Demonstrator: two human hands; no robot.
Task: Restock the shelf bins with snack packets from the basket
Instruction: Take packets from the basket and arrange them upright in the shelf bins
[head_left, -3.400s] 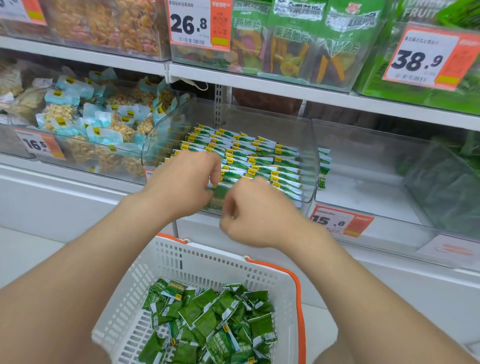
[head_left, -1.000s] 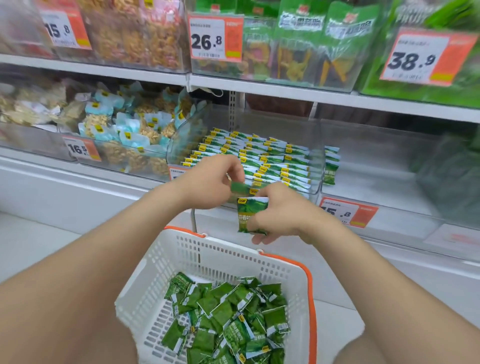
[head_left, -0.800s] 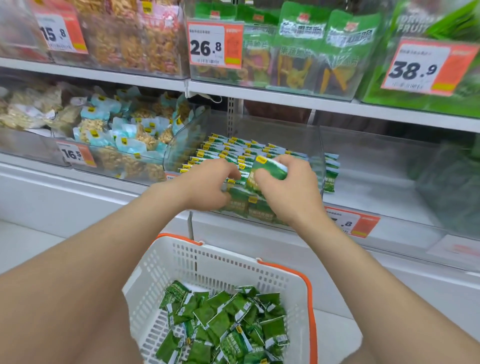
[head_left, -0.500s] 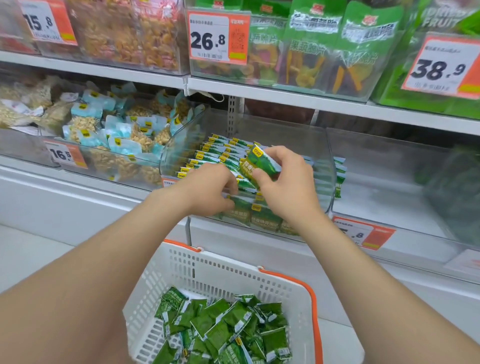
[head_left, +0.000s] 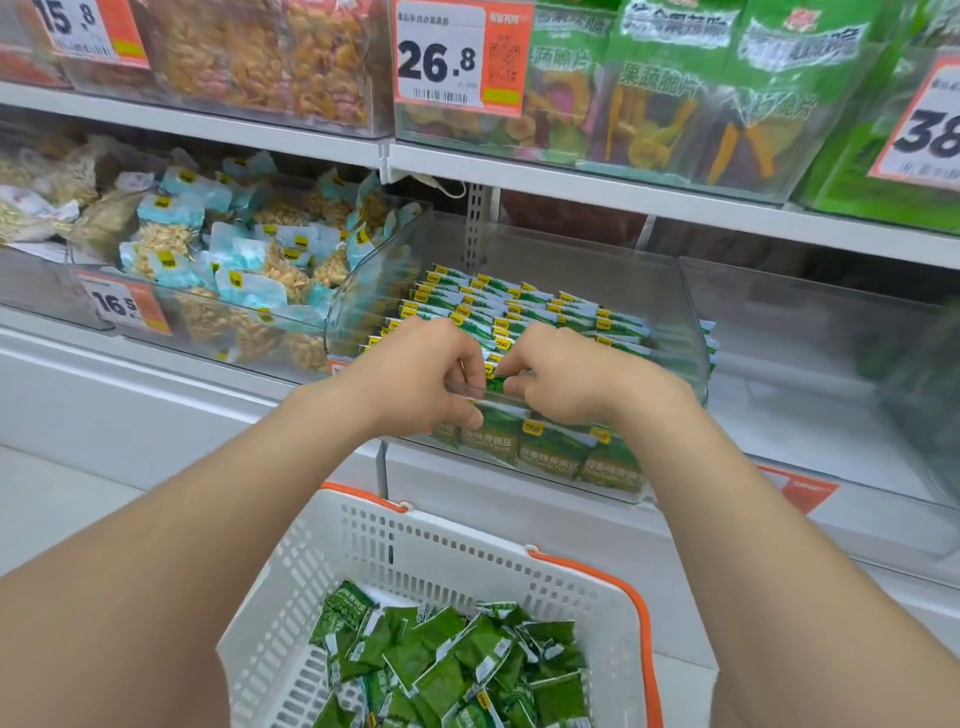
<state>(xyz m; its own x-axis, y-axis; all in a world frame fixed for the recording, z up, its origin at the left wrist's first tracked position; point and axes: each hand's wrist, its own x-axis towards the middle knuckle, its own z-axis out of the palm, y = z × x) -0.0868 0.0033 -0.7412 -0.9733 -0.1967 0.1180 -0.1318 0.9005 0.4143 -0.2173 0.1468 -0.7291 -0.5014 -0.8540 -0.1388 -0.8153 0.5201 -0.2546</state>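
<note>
**Hands.** The left hand (head_left: 415, 374) and right hand (head_left: 576, 379) meet at the front lip of the clear bin (head_left: 680, 312).

**Left grip.** Narrow. The fingers are curled over the bin's lip and the thumb is outside its front wall. The fingertips are on the front-row packet (head_left: 496, 385).

**Right grip.** Narrow. The fingers are curled down onto the same packet's top edge, just inside the bin's lip. How much of the packet either grip encloses cannot be told.

**Stock.** Inside the bin, behind the hands, the stocked packets (head_left: 519, 306) stand in ordered rows with their yellow tabs up.

**Supply.** The white basket (head_left: 415, 551) is below and in front of the bin, with loose packets (head_left: 452, 665) heaped in it.

**Adjacent.** Pale blue packets (head_left: 234, 260) lie just left of the bin.
</note>
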